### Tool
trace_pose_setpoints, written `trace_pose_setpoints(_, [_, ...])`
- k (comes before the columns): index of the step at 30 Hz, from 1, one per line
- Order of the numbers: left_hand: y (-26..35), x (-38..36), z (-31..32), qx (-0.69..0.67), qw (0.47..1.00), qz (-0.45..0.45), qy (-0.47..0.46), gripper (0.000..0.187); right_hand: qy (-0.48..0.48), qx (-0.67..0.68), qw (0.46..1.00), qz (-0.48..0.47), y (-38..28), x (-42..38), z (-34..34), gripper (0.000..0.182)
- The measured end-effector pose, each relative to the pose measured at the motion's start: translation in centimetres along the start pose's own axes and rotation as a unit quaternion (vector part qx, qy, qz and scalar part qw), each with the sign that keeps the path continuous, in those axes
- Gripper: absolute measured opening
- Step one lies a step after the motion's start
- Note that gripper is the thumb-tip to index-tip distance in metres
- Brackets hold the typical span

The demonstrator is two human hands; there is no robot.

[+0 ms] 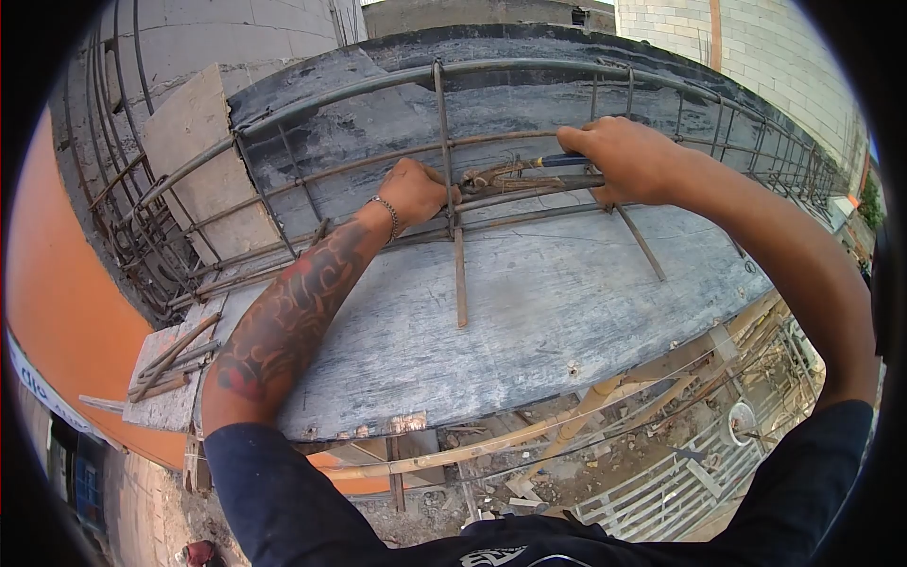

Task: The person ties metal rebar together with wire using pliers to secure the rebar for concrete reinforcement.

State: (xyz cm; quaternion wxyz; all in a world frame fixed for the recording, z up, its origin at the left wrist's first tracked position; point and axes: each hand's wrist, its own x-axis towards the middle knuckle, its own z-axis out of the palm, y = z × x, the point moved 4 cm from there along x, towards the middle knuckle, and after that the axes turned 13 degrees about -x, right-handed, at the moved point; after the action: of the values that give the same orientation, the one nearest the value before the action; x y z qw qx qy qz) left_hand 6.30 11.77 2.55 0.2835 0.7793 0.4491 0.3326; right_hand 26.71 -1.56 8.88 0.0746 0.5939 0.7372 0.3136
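A cage of steel rebar runs across a dark formwork panel. My right hand grips the handles of pincers; one handle has a blue and yellow sleeve. The pincers' jaws point left, at a crossing beside an upright stirrup. Brownish strands like tie wire lie along the tool. My left hand is closed at the same stirrup, fingertips by the jaws; what it pinches is hidden. A short bar juts toward me below the crossing.
A grey formwork board lies under the cage, its front edge above a drop. Short rebar offcuts rest at its left end. Bamboo poles, a white metal grille and a bucket are below. Upright bars stand left.
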Motion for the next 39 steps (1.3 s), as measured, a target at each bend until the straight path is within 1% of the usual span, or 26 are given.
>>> trace_pose_setpoints(1, [0.1,-0.1,0.0,-0.002,1.0,-0.005,-0.004,0.028,0.033,-0.063,0.997,-0.018,-0.4,-0.2,0.3,0.036])
trace_pose_setpoints(2, [0.2,-0.1,0.0,-0.002,1.0,-0.002,-0.003,0.028,0.034,-0.065,0.997,-0.017,-0.4,-0.4,1.1,0.036])
trace_pose_setpoints(3, [0.2,-0.2,0.1,-0.003,1.0,-0.009,-0.003,0.028,0.132,-0.214,0.967,-0.048,-1.0,-0.8,1.4,0.037])
trace_pose_setpoints(4, [0.2,-0.2,0.1,-0.004,1.0,-0.016,-0.003,0.028,0.225,-0.357,0.903,-0.078,-1.9,-1.5,1.0,0.039])
trace_pose_setpoints(5, [0.2,-0.1,0.1,-0.005,1.0,-0.013,-0.002,0.028,0.233,-0.424,0.872,-0.069,-2.1,-1.9,1.0,0.043])
trace_pose_setpoints(6, [0.1,-0.1,0.1,-0.008,1.0,-0.011,-0.006,0.028,0.233,-0.426,0.871,-0.07,-2.0,-1.9,1.0,0.043])
trace_pose_setpoints(11, [0.3,-0.3,0.1,-0.014,1.0,-0.027,-0.005,0.028,0.361,-0.476,0.796,-0.091,-1.8,-1.6,1.0,0.039])
trace_pose_setpoints(16, [-0.1,0.3,0.4,0.008,1.0,-0.014,0.001,0.031,0.369,-0.477,0.788,-0.119,-1.1,-0.2,1.6,0.037])
trace_pose_setpoints(18, [-0.3,0.3,0.4,0.013,1.0,-0.02,0.0,0.031,0.187,-0.427,0.883,-0.049,-0.4,1.1,2.4,0.048])
trace_pose_setpoints(19, [-0.1,0.3,0.3,0.015,1.0,-0.016,0.004,0.031,0.131,-0.333,0.933,-0.046,-0.2,1.6,1.9,0.049])
trace_pose_setpoints(20, [0.1,0.2,0.4,0.014,1.0,-0.021,-0.001,0.031,0.126,-0.329,0.935,-0.048,-1.1,1.7,0.8,0.049])
trace_pose_setpoints(22, [0.3,-0.1,0.3,0.022,0.999,-0.023,0.006,0.03,-0.046,-0.159,0.985,0.052,-1.4,1.6,-0.2,0.055])
trace_pose_setpoints(24, [-0.1,-0.1,0.5,0.009,1.0,-0.021,0.0,0.029,-0.03,-0.09,0.995,0.032,-0.9,2.2,-1.1,0.062])
trace_pose_setpoints(25, [0.1,-0.1,0.3,-0.002,1.0,-0.009,0.003,0.027,-0.122,0.036,0.988,0.09,-0.2,2.5,-1.4,0.058])
trace_pose_setpoints(26, [0.0,-0.3,0.4,0.003,1.0,-0.009,-0.003,0.027,-0.212,0.161,0.953,0.145,0.1,2.5,-1.1,0.055])
trace_pose_setpoints(27, [0.1,-0.4,0.3,-0.002,1.0,-0.002,-0.007,0.026,-0.223,0.163,0.951,0.141,0.3,2.8,-1.1,0.063])
trace_pose_setpoints(28, [0.4,-0.3,0.1,-0.01,1.0,0.007,-0.007,0.026,-0.216,0.161,0.952,0.145,0.4,2.7,-1.1,0.063])
trace_pose_setpoints(30, [0.4,-0.2,0.0,-0.018,1.0,0.007,-0.004,0.025,-0.2,0.185,0.953,0.131,0.3,2.0,-0.8,0.049])
trace_pose_setpoints(31, [0.3,-0.2,0.0,-0.024,1.0,0.001,-0.005,0.025,-0.213,0.12,0.967,0.077,-0.2,1.4,-1.8,0.036])
trace_pose_setpoints(32, [0.3,0.0,-0.1,-0.025,1.0,0.004,-0.001,0.025,-0.21,0.116,0.968,0.077,0.0,1.1,-0.5,0.036])
trace_pose_setpoints(33, [0.1,0.1,-0.1,-0.027,1.0,0.008,-0.006,0.025,-0.018,0.0,1.0,-0.015,0.1,1.1,0.5,0.038])
trace_pose_setpoints(34, [0.0,0.0,0.0,-0.028,0.999,0.01,-0.013,0.025,0.173,-0.112,0.973,-0.107,-1.7,0.2,-1.0,0.047])
trace_pose_setpoints(35, [-0.1,0.1,0.0,-0.027,0.999,0.01,-0.015,0.025,0.027,-0.188,0.981,-0.043,-1.5,0.3,-0.3,0.06])
trace_pose_setpoints(36, [-0.1,0.1,0.1,-0.021,1.0,0.005,-0.009,0.025,0.025,-0.186,0.981,-0.041,-1.9,0.7,-0.7,0.06])
trace_pose_setpoints(38, [0.0,0.2,0.1,-0.012,1.0,0.004,-0.003,0.024,-0.098,-0.223,0.97,0.01,-1.7,1.2,-0.7,0.055])
trace_pose_setpoints(39, [0.0,0.2,0.1,-0.012,1.0,0.009,-0.009,0.024,-0.096,-0.224,0.97,0.012,-1.6,1.1,-0.4,0.055])
